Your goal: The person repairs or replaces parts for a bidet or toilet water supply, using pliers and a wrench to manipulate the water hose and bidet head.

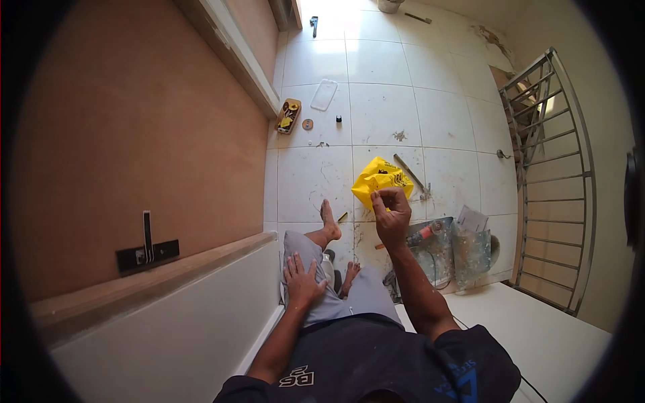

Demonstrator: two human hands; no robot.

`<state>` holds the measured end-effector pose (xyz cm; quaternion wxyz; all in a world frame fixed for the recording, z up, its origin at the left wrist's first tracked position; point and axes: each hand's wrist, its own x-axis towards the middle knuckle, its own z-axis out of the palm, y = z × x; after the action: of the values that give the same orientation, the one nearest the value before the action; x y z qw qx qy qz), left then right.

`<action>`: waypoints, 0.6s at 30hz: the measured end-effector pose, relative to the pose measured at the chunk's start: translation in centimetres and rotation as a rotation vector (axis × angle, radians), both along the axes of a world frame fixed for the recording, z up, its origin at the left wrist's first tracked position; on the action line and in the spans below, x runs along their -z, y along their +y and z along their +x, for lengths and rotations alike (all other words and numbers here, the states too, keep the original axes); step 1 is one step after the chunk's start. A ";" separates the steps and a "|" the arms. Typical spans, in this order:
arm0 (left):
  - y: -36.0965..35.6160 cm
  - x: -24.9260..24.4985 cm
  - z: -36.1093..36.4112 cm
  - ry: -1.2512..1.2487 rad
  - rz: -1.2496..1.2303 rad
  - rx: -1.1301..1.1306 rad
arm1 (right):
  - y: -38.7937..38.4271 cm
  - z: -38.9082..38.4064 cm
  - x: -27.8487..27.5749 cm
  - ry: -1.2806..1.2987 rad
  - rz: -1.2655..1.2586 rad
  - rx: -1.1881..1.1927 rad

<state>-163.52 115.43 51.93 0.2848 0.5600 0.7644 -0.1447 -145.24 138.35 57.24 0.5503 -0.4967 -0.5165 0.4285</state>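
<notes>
My right hand is closed in a pinch, thumb against fingers, on the near edge of a yellow plastic bag. The bag is crumpled and has dark printing. My left hand lies flat on my grey-clad left thigh, fingers spread, holding nothing. A thin dark bar lies on the tiles just beyond the bag. Near my right forearm, an orange and grey power tool rests on a paint-spattered board.
White floor tiles carry debris. A tool box, a clear plastic lid, a small black cap and a round disc lie ahead. A metal railing leans at the right. A brown panel stands at the left.
</notes>
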 end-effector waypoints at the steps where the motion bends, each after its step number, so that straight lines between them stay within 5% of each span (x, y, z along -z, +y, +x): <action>1: -2.1 -1.2 0.6 -0.004 -0.024 -0.013 | -2.4 1.0 -1.6 0.034 0.059 0.015; 3: -5.1 -2.0 1.0 -0.042 0.245 -0.018 | -4.9 2.3 -6.7 -0.010 0.259 0.012; 5: -7.1 -2.6 1.9 -0.072 0.256 -0.028 | -6.7 3.7 -9.7 -0.045 0.328 0.046; 7: -9.7 -1.3 3.0 -0.311 0.131 -0.154 | -8.3 5.1 -11.4 -0.034 0.496 0.104; 12: -15.4 3.1 6.9 -0.538 -0.179 0.041 | -14.9 8.2 -15.4 0.096 0.418 0.122; 15: -16.4 -0.2 10.4 -0.496 -0.257 0.218 | -18.8 8.4 -15.2 0.003 0.449 0.080; 18: -17.3 -6.2 13.4 -0.650 -0.170 0.222 | -21.9 6.6 -12.8 0.230 0.231 0.072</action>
<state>-150.09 98.11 58.09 0.5413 0.6308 0.5536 -0.0519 -138.62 116.50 70.02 0.6743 -0.3958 -0.4779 0.4003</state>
